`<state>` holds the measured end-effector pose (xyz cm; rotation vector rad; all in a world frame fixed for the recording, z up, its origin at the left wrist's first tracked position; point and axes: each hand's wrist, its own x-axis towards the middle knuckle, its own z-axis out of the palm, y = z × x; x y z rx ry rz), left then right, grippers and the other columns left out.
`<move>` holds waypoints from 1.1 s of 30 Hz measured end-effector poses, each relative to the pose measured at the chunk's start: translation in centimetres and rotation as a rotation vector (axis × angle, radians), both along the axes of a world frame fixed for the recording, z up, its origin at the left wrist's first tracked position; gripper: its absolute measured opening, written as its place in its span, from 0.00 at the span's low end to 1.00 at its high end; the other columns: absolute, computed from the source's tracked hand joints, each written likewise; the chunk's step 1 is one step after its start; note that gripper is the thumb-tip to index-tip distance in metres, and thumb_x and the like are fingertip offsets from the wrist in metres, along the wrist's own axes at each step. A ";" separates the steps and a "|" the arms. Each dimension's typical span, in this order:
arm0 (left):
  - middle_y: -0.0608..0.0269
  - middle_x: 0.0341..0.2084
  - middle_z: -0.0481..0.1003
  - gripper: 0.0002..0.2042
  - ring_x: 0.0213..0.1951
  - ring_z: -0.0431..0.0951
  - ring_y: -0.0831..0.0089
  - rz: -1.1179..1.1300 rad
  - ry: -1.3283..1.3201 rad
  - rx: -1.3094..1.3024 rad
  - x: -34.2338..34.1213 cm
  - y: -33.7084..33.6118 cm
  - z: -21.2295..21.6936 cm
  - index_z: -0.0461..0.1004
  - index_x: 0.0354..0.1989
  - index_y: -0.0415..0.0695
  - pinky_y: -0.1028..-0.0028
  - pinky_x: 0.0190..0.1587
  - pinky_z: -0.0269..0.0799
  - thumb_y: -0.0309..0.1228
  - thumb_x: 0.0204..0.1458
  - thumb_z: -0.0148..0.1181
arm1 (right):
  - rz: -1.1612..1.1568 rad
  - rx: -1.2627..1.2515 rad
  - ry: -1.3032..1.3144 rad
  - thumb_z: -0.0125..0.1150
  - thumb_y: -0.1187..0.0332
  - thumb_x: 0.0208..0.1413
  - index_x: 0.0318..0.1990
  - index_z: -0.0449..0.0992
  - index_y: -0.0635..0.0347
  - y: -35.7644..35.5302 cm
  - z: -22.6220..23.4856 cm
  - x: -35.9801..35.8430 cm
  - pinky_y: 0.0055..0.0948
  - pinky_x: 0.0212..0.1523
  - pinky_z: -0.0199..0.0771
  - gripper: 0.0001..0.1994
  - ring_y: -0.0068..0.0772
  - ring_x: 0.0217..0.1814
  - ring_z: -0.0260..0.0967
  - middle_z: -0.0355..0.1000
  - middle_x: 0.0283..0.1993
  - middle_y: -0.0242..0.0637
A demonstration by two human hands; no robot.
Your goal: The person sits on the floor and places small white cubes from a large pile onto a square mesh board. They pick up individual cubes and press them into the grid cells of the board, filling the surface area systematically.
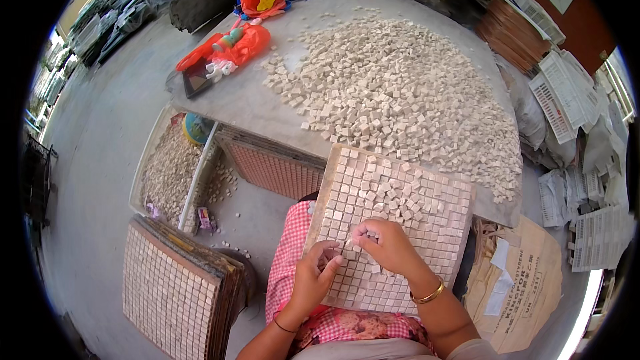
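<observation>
A square grid tray [448,195] leans from my lap onto the table edge, filled with small beige stone tiles. My left hand [313,273] rests on its lower left part, fingertips pressing on tiles. My right hand [387,243], a gold bangle on its wrist, sits just to the right, fingers curled over a few loose tiles near the tray's middle. Several loose tiles lie scattered across the tray's upper half. Whether either hand pinches a tile is hidden by the fingers.
A big heap of loose beige tiles [400,93] covers the grey table [247,103]. Orange bags [247,43] lie at its far left. A stack of finished mosaic sheets [173,290] stands at my lower left, a tile bin [170,170] above it. White plastic grids [567,93] pile up at right.
</observation>
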<state>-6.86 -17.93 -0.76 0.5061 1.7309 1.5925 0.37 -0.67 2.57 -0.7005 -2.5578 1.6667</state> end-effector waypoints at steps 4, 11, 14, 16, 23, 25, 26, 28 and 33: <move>0.67 0.32 0.73 0.09 0.27 0.66 0.81 -0.114 -0.482 0.176 -0.6 -0.3 0.1 0.71 0.42 0.39 0.81 0.29 0.62 0.32 0.61 0.51 | 0.031 -0.103 0.108 0.60 0.71 0.53 0.35 0.78 0.62 -0.4 -0.1 1.0 0.26 0.32 0.70 0.05 0.27 0.31 0.70 0.74 0.31 0.37; 0.64 0.28 0.69 0.10 0.23 0.63 0.82 0.014 -1.224 0.567 -3.5 -2.7 -2.2 0.71 0.38 0.38 0.85 0.21 0.61 0.32 0.62 0.47 | 0.117 0.415 0.203 0.62 0.74 0.49 0.37 0.77 0.61 -1.4 -2.3 1.5 0.34 0.34 0.70 0.07 0.40 0.31 0.69 0.68 0.30 0.39; 0.61 0.30 0.69 0.12 0.23 0.64 0.81 0.064 -1.455 0.682 -3.9 -3.1 -2.2 0.72 0.37 0.36 0.86 0.19 0.64 0.33 0.63 0.45 | 0.199 0.569 0.173 0.61 0.75 0.49 0.37 0.77 0.61 -2.0 -2.6 1.2 0.37 0.35 0.71 0.07 0.43 0.35 0.69 0.67 0.34 0.41; 0.60 0.30 0.69 0.13 0.23 0.64 0.81 0.086 -1.419 0.704 -4.0 -3.3 -2.0 0.72 0.36 0.36 0.85 0.19 0.64 0.33 0.63 0.45 | 0.208 0.572 0.197 0.56 0.76 0.48 0.33 0.73 0.63 -2.1 -2.6 1.0 0.37 0.35 0.70 0.04 0.42 0.35 0.67 0.64 0.32 0.41; 0.65 0.23 0.69 0.09 0.23 0.67 0.75 0.004 -0.546 0.314 -2.9 -3.3 -1.9 0.75 0.34 0.38 0.78 0.25 0.66 0.33 0.57 0.57 | 0.304 0.528 0.243 0.55 0.75 0.48 0.32 0.69 0.64 -1.6 -2.6 0.7 0.38 0.35 0.69 0.04 0.43 0.34 0.65 0.63 0.31 0.43; 0.66 0.20 0.70 0.08 0.23 0.70 0.73 -0.053 -0.213 0.138 -1.5 -2.2 -1.8 0.76 0.36 0.40 0.76 0.26 0.66 0.30 0.52 0.63 | 0.229 0.381 0.223 0.57 0.74 0.52 0.34 0.69 0.63 -1.1 -2.2 1.1 0.34 0.34 0.68 0.05 0.41 0.32 0.66 0.65 0.31 0.40; 0.64 0.20 0.70 0.08 0.23 0.71 0.71 -0.105 0.080 0.034 -1.2 -1.8 -1.5 0.77 0.37 0.41 0.74 0.26 0.67 0.28 0.50 0.64 | 0.195 0.306 0.213 0.58 0.73 0.54 0.35 0.69 0.62 -0.9 -2.0 1.3 0.32 0.34 0.68 0.05 0.39 0.31 0.66 0.67 0.31 0.38; 0.62 0.20 0.71 0.12 0.24 0.73 0.67 -0.210 0.663 -0.180 -0.8 -0.7 -0.5 0.78 0.40 0.45 0.72 0.27 0.68 0.25 0.45 0.66 | 0.011 -0.153 0.195 0.58 0.70 0.56 0.38 0.69 0.64 -0.3 -0.8 2.1 0.30 0.30 0.65 0.07 0.31 0.27 0.62 0.65 0.29 0.32; 0.59 0.24 0.73 0.09 0.26 0.76 0.59 -0.208 0.887 -0.226 0.1 0.7 -1.1 0.76 0.37 0.46 0.65 0.26 0.71 0.28 0.45 0.63 | -0.231 -1.020 0.317 0.58 0.69 0.59 0.42 0.70 0.61 1.3 -1.4 6.0 0.17 0.27 0.51 0.08 0.17 0.25 0.50 0.58 0.27 0.24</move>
